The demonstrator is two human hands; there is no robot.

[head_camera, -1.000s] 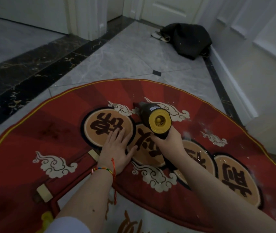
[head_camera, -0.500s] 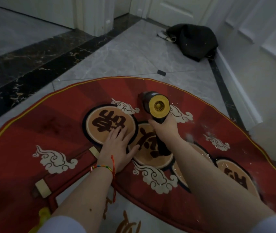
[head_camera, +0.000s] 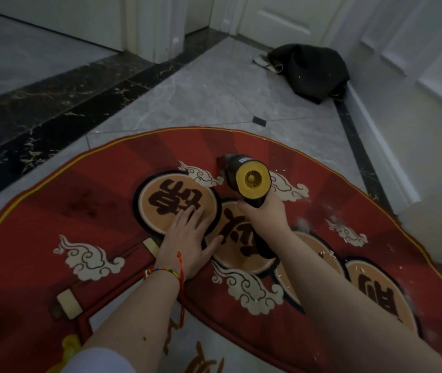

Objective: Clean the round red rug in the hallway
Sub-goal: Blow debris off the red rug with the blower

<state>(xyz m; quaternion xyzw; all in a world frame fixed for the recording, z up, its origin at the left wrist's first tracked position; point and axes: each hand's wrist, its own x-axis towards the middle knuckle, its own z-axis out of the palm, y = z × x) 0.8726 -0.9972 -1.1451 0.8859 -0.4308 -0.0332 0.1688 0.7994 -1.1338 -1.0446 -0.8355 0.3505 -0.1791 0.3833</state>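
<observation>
Floor: I see grey marble tile (head_camera: 192, 98) with a black veined border strip (head_camera: 52, 103) on the left and another running along the white wall at right.
Rug: the round red pile rug (head_camera: 39, 224) with a yellow rim lies flat on the floor and fills the lower half of my view; it carries tan medallions with dark characters and cream cloud motifs.
Bag: a black soft fabric bag (head_camera: 314, 71) sits slumped on the floor against the far right wall, well apart from the rug.
Vacuum: a black handheld vacuum with a yellow round rear vent (head_camera: 252, 180) is tilted nose-down; its nozzle end meets the rug just beyond the medallions.
Right hand: my right hand (head_camera: 267, 212) grips the vacuum's handle from below, fingers wrapped closed around it.
Left hand: my left hand (head_camera: 187, 240) lies palm-down on the rug, fingers straight and spread, tips on the leftmost medallion.
Bracelet: a multicoloured cord bracelet with a red string (head_camera: 172, 274) circles the left wrist.
Debris: small white flecks (head_camera: 324, 253) are scattered on the rug's right side.
</observation>
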